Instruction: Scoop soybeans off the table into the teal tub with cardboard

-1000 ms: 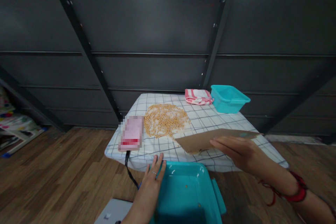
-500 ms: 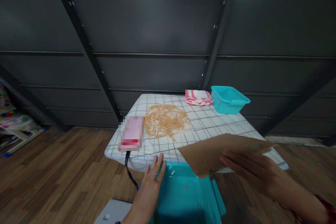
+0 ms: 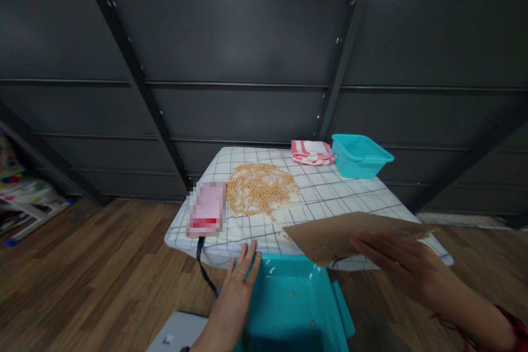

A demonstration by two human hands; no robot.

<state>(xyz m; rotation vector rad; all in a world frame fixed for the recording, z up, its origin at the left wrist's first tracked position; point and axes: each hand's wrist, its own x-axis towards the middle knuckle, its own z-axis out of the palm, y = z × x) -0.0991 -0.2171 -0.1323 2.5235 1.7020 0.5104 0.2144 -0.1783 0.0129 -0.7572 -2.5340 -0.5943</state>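
A brown piece of cardboard is held in my right hand, slanted over the table's front right part. A few soybeans lie by its left tip. My left hand, with a ring on one finger, lies with fingers stretched out along the left rim of a teal plastic bin, fingertips at the table edge. The bin is just below that edge and has a couple of soybeans in it. A spread of soybeans mixed with white grains covers the middle left of the checked cloth.
A smaller teal basket stands at the back right, beside a folded red-and-white towel. A blurred pink packet lies at the left edge, above a hanging black strap. A grey flat object is lower left. Dark panels back the table.
My right hand and the cardboard have shifted slightly to the right, and the cardboard's lower edge is a bit higher. A few soybeans now show by its left tip. My left hand stays put.
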